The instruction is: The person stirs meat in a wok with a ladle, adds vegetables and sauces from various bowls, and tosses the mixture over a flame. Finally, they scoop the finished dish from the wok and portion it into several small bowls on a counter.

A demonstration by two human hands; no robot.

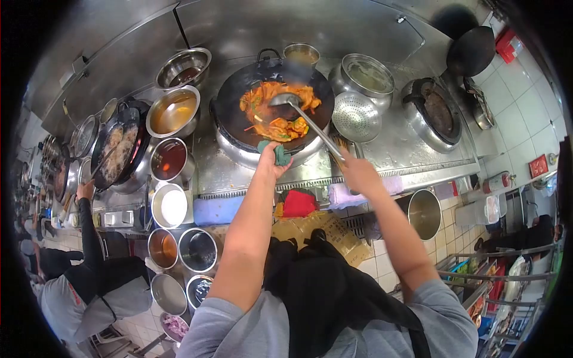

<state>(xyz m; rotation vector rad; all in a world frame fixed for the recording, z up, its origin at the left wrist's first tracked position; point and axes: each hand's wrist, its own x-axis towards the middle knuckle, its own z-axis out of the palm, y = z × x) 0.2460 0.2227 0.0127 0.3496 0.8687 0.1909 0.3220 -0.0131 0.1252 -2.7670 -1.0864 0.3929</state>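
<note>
My left hand [270, 160] is closed on a folded green cloth [282, 153] at the near rim of a large black wok [230, 98]. Whether a wok handle lies under the cloth is hidden. Orange-red food with green and pale strips [271, 128] lies in the wok. My right hand [362, 175] grips the long handle of a metal ladle [320, 132], whose bowl is tilted over the food and touches or nearly touches it. Beside the wok, a perforated strainer [357, 114] rests with its handle toward me, close to my right hand.
Bowls of yellow liquid [173, 112] and a pot of dark red liquid [169, 159] stand at left. A lidded-looking steel pot [368, 74] and another burner [440, 110] are at right. A co-worker [89, 286] works at a second wok [122, 146].
</note>
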